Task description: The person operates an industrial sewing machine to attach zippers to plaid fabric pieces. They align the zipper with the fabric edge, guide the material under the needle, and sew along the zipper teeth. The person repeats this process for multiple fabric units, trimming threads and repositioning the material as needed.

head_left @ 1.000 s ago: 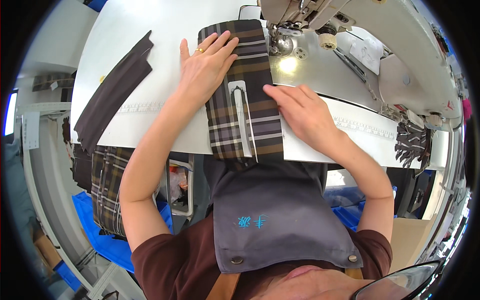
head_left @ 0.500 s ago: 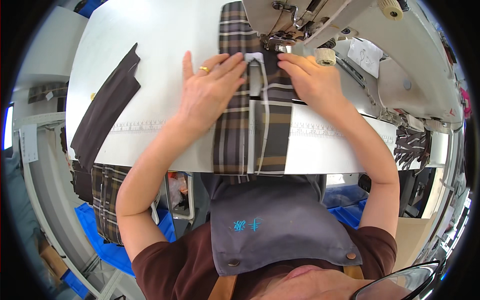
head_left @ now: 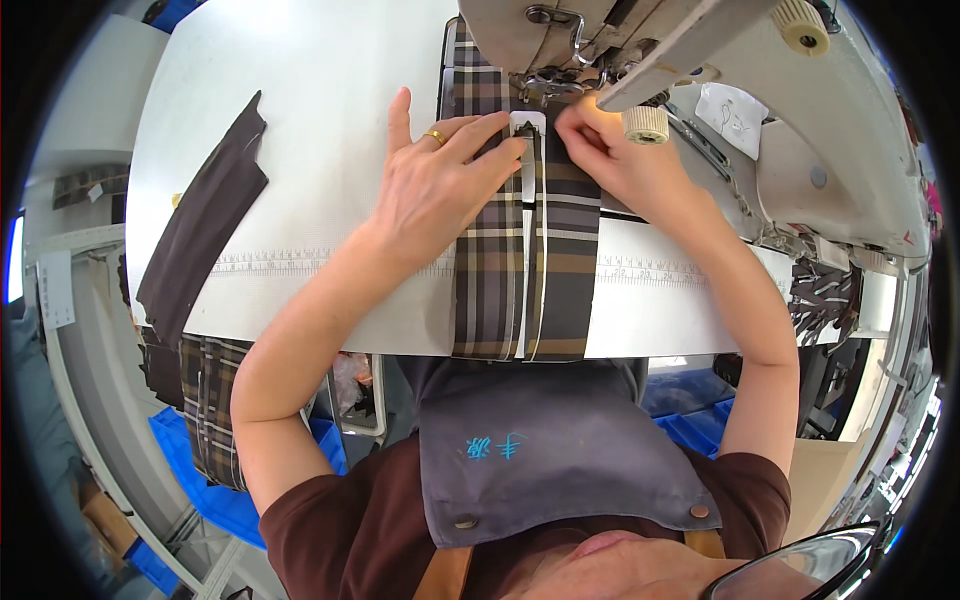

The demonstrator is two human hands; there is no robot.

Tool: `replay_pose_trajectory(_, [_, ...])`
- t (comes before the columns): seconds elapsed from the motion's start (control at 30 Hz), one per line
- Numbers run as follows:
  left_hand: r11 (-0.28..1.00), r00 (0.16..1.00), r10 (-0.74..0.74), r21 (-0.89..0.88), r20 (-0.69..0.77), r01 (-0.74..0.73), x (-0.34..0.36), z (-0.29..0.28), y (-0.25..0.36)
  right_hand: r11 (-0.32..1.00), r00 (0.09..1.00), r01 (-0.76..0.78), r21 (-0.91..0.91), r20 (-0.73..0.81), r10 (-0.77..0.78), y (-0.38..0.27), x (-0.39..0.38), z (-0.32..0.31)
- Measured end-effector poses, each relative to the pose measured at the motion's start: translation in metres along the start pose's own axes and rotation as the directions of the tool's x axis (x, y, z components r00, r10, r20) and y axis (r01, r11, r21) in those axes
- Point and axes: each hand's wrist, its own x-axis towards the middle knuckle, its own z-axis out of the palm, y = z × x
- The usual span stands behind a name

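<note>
A plaid fabric piece (head_left: 565, 280) in brown, black and white lies lengthwise on the white table (head_left: 330, 120), its far part under the sewing machine's presser foot area (head_left: 550, 85). A long white-edged opening (head_left: 530, 220) runs down it. My left hand (head_left: 440, 180) rests on the fabric left of the opening, thumb raised and fingers stretched toward the opening's top. My right hand (head_left: 625, 160) is at the fabric's right edge beside the presser foot, fingers curled in a pinch on the cloth, fingertips partly shaded by the machine.
A dark fabric strip (head_left: 200, 225) lies at the left. More plaid pieces (head_left: 210, 420) hang over a blue bin (head_left: 170, 440). The machine body (head_left: 840, 150) fills the upper right, with tweezers (head_left: 695, 140), white paper (head_left: 728, 115) and dark scraps (head_left: 820, 300) nearby.
The fabric has slid under the machine head and shifted right. My left hand moved down from the top, then rightward onto the opening. My right hand moved up beside the presser foot and curled its fingers.
</note>
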Motion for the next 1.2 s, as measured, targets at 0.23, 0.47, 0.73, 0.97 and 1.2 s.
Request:
replay_pose_trajectory(0.23, [0.996, 1.0, -0.016, 0.09, 0.01, 0.015, 0.003, 0.001, 0.007, 0.988, 0.974, -0.145, 0.06, -0.168, 0.153, 0.018, -0.018, -0.008])
replay_pose_trajectory(0.47, [0.996, 1.0, -0.016, 0.089, -0.018, 0.018, 0.004, 0.006, 0.005, 0.999, 0.971, 0.01, 0.031, -0.239, -0.002, 0.021, -0.016, -0.007])
replay_pose_trajectory(0.73, [0.999, 0.998, -0.043, 0.009, 0.039, 0.043, 0.002, 0.008, 0.013, 0.995, 0.982, -0.055, -0.078, -0.185, 0.04, 0.019, -0.015, -0.01])
replay_pose_trajectory(0.97, [0.999, 0.997, -0.029, 0.034, 0.072, 0.027, 0.01, 0.004, 0.015, 0.946, 0.989, -0.141, -0.29, -0.073, 0.125, 0.018, -0.018, -0.019])
replay_pose_trajectory(1.2, [0.99, 0.998, 0.007, 0.138, 0.064, -0.016, 0.005, 0.009, 0.008, 0.947, 0.93, 0.071, -0.315, -0.323, -0.177, 0.011, -0.046, -0.023])
